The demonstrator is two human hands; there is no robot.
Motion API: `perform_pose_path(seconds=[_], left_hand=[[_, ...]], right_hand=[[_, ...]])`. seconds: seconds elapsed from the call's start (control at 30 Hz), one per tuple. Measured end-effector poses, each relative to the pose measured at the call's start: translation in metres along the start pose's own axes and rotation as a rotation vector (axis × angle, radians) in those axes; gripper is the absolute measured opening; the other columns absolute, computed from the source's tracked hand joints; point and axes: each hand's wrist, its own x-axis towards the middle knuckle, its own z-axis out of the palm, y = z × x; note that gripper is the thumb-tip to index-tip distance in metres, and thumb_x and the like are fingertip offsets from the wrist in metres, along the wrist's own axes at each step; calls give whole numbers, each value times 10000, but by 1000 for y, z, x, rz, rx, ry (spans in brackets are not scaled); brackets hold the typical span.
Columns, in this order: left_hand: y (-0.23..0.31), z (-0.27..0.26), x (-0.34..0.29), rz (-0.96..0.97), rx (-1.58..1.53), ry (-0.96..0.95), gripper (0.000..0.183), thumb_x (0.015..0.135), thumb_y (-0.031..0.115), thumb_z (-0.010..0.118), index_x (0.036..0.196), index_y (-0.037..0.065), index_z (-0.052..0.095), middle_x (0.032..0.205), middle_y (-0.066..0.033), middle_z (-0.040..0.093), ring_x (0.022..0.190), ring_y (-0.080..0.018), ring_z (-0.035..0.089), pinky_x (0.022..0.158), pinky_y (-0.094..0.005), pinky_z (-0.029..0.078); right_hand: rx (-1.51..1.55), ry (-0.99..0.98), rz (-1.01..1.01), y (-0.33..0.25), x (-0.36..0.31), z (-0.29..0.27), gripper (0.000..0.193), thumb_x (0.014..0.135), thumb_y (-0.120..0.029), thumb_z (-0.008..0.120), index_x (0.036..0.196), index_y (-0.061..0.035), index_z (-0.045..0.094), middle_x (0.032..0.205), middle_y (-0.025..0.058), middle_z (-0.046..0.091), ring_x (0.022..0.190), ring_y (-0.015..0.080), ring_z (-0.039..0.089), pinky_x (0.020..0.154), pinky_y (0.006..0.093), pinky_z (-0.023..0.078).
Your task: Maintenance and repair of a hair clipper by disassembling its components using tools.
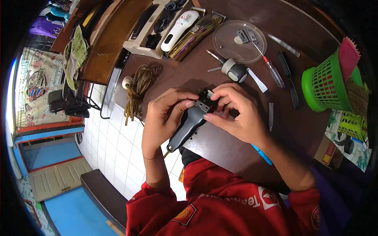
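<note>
A dark grey hair clipper [188,126] is held over the near edge of the table, its head end up and its tapered end toward me. My left hand [164,109] grips it from the left, with thumb and forefinger closed at the head. The exposed head [205,96] is black with a metal plate below it. From the other side, my right hand [241,114] pinches the head; a small pale piece [210,93] shows at its fingertips. The right thumb rests along the clipper's body. Whether that pale piece is loose or attached, I cannot tell.
Beyond my hands lie a stubby grey screwdriver [234,71], a red-tipped screwdriver [274,72], a white-handled brush [256,80] and a clear round dish [220,50] with metal blades. A coiled cord [139,88] is left, a white clipper [181,29] far back, a green basket [325,84] right.
</note>
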Motion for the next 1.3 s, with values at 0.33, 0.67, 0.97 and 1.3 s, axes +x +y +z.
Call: perform_pose_path(seconds=[0.33, 0.67, 0.97, 1.3], left_hand=[[-4, 3, 8, 21, -37, -30, 150, 888, -6, 678, 1026, -8, 737, 847, -105, 687, 778, -170, 641, 713, -276, 497], [-7, 7, 11, -263, -279, -145, 240, 992, 120, 628, 1191, -2, 684, 978, -52, 708, 897, -110, 620, 824, -257, 487], [-9, 23, 11, -300, -441, -215, 394, 1069, 261, 481, 1327, -14, 596, 1185, -77, 666, 1075, -122, 592, 953, -264, 459], [-10, 20, 9, -231, -478, -228, 350, 1050, 212, 502, 1303, -13, 589, 1223, -77, 646, 1112, -122, 577, 982, -269, 435]], right_hand=[[4, 11, 50, -6, 1, 0, 300, 810, -43, 806, 1045, 15, 628, 1046, 81, 641, 752, 80, 649, 623, 226, 519], [44, 22, 169, -1, -1, 3, 472, 824, -57, 807, 1230, 51, 592, 1019, 111, 692, 767, 82, 642, 645, 224, 511], [155, 68, 175, 1, -1, 5, 492, 816, -142, 827, 1215, 32, 597, 970, 123, 700, 715, 110, 648, 642, 258, 535], [4, 41, 107, 0, -2, 3, 535, 782, -19, 818, 1266, 40, 599, 963, 52, 659, 764, 53, 602, 658, 213, 504]])
